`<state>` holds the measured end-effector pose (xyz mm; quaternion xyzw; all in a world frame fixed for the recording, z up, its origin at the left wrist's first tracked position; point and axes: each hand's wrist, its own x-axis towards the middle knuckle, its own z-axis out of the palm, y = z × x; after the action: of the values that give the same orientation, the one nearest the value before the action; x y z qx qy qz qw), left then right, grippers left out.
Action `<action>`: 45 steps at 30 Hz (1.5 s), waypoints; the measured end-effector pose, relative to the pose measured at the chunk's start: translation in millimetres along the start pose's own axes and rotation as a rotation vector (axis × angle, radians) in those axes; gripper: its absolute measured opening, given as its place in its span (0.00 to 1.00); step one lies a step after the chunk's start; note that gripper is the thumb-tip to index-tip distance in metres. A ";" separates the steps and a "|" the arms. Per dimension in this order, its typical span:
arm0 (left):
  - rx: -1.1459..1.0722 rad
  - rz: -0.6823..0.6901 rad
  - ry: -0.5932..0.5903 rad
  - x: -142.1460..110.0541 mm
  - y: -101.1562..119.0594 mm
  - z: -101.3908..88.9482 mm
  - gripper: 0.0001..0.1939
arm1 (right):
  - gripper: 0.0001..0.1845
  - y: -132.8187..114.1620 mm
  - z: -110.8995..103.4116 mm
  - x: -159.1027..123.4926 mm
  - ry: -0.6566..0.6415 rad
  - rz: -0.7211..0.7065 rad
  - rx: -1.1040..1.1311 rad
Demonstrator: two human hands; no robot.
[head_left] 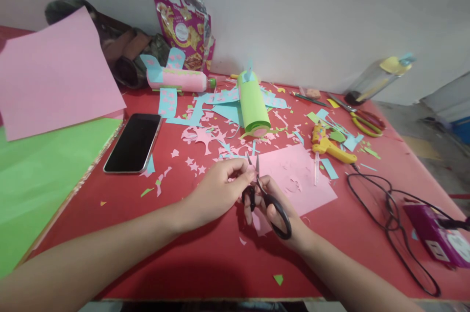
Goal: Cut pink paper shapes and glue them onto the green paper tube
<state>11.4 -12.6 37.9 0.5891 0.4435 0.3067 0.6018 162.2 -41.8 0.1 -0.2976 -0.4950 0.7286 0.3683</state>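
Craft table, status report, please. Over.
Right hand: holding scissors, blades parted. Left hand: pinching beside blades, contents unclear. Pink sheet beyond, paper scraps around. Glue gun right of hands.

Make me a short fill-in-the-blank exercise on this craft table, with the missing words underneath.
The black-handled scissors are in the person's ____ hand.
The glue gun is mostly ____.
The phone lies on a ____ tabletop.
The pink-wrapped bottle has a ____ cap.

Missing words: right; yellow; red; green.
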 end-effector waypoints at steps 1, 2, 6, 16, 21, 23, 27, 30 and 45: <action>-0.003 0.000 0.006 -0.3 -0.1 0.5 0.13 | 0.20 0.1 0.0 0.0 0.000 -0.002 -0.006; -0.002 -0.001 0.011 -0.5 -0.3 0.9 0.13 | 0.20 0.3 0.0 0.0 -0.001 -0.001 -0.011; 0.015 0.001 0.019 -1.0 -1.5 2.0 0.14 | 0.20 0.8 -0.2 -0.3 -0.003 0.018 -0.031; -0.061 -0.010 0.017 -1.2 -4.1 4.6 0.14 | 0.20 1.8 3.1 0.3 0.019 -0.004 -0.052; -0.049 -0.020 0.040 -1.8 -5.2 6.0 0.14 | 0.20 0.6 4.6 -0.2 0.049 -0.001 -0.037; -0.051 -0.021 0.036 -1.8 -5.7 6.3 0.14 | 0.20 0.0 4.9 -0.6 0.066 0.014 -0.033; -0.061 -0.020 0.031 -1.5 -5.2 6.4 0.13 | 0.20 -0.7 6.3 -0.8 0.085 0.032 -0.017; -0.071 -0.019 0.029 -0.6 -3.3 5.4 0.13 | 0.20 -0.3 7.0 -1.0 0.087 0.029 -0.019; -0.152 -0.010 -0.022 -0.4 -1.7 2.2 0.14 | 0.19 -0.3 6.3 -1.1 0.120 0.029 0.016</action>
<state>12.9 -14.2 36.1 0.5430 0.4151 0.3299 0.6512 157.8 -45.7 2.6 -0.3449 -0.4617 0.7186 0.3892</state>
